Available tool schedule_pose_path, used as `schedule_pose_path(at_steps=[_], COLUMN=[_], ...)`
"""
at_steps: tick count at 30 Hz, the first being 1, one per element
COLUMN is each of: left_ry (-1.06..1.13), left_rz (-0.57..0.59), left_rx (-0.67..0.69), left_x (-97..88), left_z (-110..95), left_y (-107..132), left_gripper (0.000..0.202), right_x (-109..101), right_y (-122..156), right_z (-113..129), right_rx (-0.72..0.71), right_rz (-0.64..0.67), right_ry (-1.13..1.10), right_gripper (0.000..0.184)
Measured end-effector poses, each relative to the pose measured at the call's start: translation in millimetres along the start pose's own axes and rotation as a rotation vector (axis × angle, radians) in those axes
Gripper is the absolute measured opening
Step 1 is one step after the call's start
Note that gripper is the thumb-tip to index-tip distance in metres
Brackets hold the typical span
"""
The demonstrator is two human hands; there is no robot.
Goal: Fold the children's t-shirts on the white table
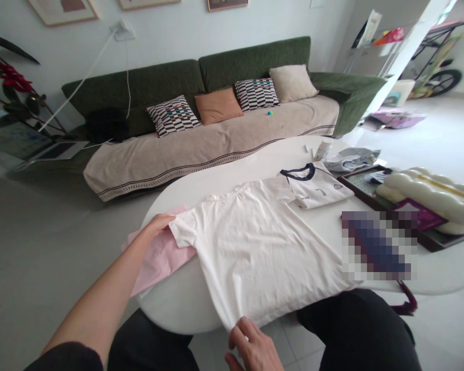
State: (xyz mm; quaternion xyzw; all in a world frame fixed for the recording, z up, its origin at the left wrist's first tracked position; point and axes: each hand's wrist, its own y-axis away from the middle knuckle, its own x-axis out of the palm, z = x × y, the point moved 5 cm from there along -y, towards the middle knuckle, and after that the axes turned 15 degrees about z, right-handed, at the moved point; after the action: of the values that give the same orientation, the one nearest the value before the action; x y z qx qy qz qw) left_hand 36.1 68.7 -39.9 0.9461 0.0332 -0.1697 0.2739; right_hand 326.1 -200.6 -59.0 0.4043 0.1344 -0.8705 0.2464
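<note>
A white T-shirt (251,242) lies spread on the white table, its neckline toward the sofa and its hem at the near edge. My left hand (163,222) is at the end of the left-hand sleeve, fingers closed on the cloth and partly hidden by it. By the lower left corner of the hem, my right hand (253,346) pinches the fabric with curled fingers. Pink cloth (154,263) lies partly under the sleeve and hangs past the table edge. The other sleeve touches a folded white jersey (317,188) with a dark collar.
On the table (174,309) are a silver plastic packet (351,158), a small white bottle (323,150) and a dark tray (433,241) bearing a cream puffy object (433,196). A pixelated dark item (379,245) lies nearby. A green sofa (255,56) stands behind.
</note>
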Motion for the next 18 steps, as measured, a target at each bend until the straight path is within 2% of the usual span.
schedule_pose_path(at_steps=[3,5,7,9,11,14,16,18], left_ry=[-0.064,-0.091,-0.106,-0.112,-0.113,-0.111,-0.111,-0.111], left_rz=[0.029,0.052,0.082,0.117,0.147,0.166,0.165,0.164], left_rx=[-0.017,-0.001,0.018,0.026,0.021,0.011,0.020,0.046], left_x=[6.9,22.7,49.3,84.0,120.9,167.5,188.0,200.6], left_z=[-34,-64,-91,-111,-119,-115,-109,-104], left_y=[-9,-19,-31,-43,-54,-67,-73,-77], left_gripper=[0.013,0.013,0.012,0.011,0.009,0.007,0.008,0.010], right_x=[-18,-31,-40,-41,-34,-21,-12,-5], right_y=[7,13,21,27,33,43,48,50], right_z=[-17,-34,-56,-78,-98,-125,-136,-140], right_rx=[0.079,0.132,0.198,0.255,0.295,0.398,0.462,0.487], right_rz=[-0.054,-0.134,-0.198,-0.203,-0.174,-0.200,-0.214,-0.193], right_ry=[-0.096,-0.194,-0.272,-0.325,-0.367,-0.419,-0.483,-0.553], right_gripper=[0.015,0.020,0.031,0.030,0.024,0.032,0.039,0.042])
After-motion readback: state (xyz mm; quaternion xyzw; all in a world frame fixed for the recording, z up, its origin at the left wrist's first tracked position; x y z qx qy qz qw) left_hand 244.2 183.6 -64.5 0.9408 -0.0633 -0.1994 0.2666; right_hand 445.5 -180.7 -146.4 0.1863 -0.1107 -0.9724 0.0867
